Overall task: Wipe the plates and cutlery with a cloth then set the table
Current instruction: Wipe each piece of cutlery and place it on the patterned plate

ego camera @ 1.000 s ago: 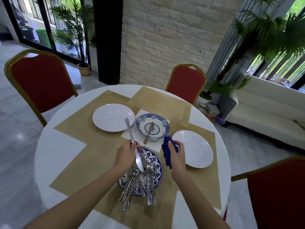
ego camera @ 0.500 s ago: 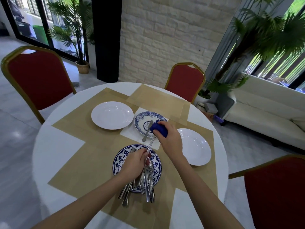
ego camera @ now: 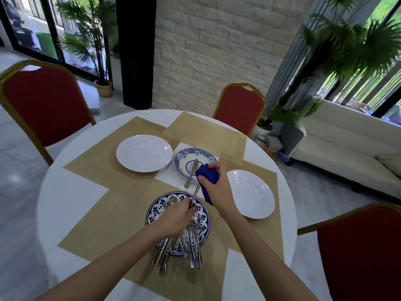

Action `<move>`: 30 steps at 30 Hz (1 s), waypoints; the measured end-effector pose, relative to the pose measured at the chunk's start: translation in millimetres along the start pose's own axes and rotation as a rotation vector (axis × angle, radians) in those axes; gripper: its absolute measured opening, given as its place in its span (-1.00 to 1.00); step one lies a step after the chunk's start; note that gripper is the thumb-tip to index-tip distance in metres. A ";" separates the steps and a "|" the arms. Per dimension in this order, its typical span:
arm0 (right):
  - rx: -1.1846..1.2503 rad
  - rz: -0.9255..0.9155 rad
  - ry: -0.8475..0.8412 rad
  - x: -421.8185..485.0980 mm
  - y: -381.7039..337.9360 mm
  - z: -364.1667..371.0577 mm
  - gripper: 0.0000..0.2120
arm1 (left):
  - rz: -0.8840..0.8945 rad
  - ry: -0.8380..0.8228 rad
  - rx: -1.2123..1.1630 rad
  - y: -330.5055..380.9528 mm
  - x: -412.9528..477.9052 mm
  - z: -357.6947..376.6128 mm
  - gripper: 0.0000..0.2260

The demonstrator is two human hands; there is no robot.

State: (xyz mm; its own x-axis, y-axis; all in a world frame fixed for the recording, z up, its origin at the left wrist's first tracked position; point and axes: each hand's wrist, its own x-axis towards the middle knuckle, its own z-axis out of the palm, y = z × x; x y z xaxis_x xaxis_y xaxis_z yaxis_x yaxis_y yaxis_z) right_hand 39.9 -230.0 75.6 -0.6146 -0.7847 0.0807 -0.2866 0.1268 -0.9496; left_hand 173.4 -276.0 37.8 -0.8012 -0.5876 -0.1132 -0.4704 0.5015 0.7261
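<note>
— What are you working on?

— The cutlery piece (ego camera: pixel 196 190) slanting up over the table. Its far end is buried in the blue cloth (ego camera: pixel 207 175), so I can't tell which kind it is. I'd call this the wiping step, with the table-setting barely begun.

— How are your hands placed?

— My left hand (ego camera: pixel 175 216) pinches the handle end just above the large blue-patterned plate (ego camera: pixel 152 211). My right hand (ego camera: pixel 217 189) is clenched round the cloth, squeezing it onto the metal, wrist bent, forearm reaching out past the left.

— What comes next?

— Probably a firm draw of the cloth along the shaft, with my left grip tight so it doesn't twist. Then it needs a spot, maybe beside the table knife (ego camera: pixel 192 172) lying on the small patterned plate (ego camera: pixel 181 156) just beyond my right hand.

— Much left?

— Plenty, I'd say. The cutlery pile (ego camera: pixel 193 242) under my left wrist looks untouched, and two white plates (ego camera: pixel 144 153) (ego camera: pixel 250 193) sit on the tan placemats (ego camera: pixel 104 192).
</note>
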 end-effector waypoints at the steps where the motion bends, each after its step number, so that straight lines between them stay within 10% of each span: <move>1: 0.019 0.004 -0.016 -2.0 0.1 -1.0 -0.69 | -0.003 -0.010 0.017 0.4 0.9 1.1 -0.85; 9: 0.078 0.127 -0.040 -6.0 11.4 -14.3 -0.68 | -0.019 -0.136 -0.061 -13.1 -0.5 -4.5 -0.78; 15: 0.256 0.220 0.161 -2.0 16.4 -12.3 -0.68 | 0.005 0.390 0.242 -10.9 14.1 2.3 -0.85; 17: 0.313 0.227 0.235 -1.6 12.4 -10.0 -0.70 | -0.004 0.322 0.166 -1.0 15.7 3.4 -0.87; 19: 0.369 0.231 0.285 -0.3 9.5 -10.7 -0.69 | -0.066 0.098 -0.012 11.0 21.5 12.9 -0.82; 24: 0.383 0.259 0.289 -8.0 15.4 -19.6 -0.67 | -0.546 0.044 -1.354 35.8 50.6 7.6 -0.74; 30: 0.269 0.325 0.174 -15.9 36.8 -31.3 -0.73 | -0.602 0.132 -1.345 29.1 95.7 -3.9 -0.86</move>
State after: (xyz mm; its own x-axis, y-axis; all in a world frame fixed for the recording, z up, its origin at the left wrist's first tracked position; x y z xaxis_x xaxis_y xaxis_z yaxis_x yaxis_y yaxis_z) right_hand 16.1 -193.8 48.8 -0.7621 -0.6137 -0.2063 0.1281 0.1694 -0.9772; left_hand 84.5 -320.1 50.6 -0.5411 -0.5782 -0.6107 0.0357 -0.7413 0.6702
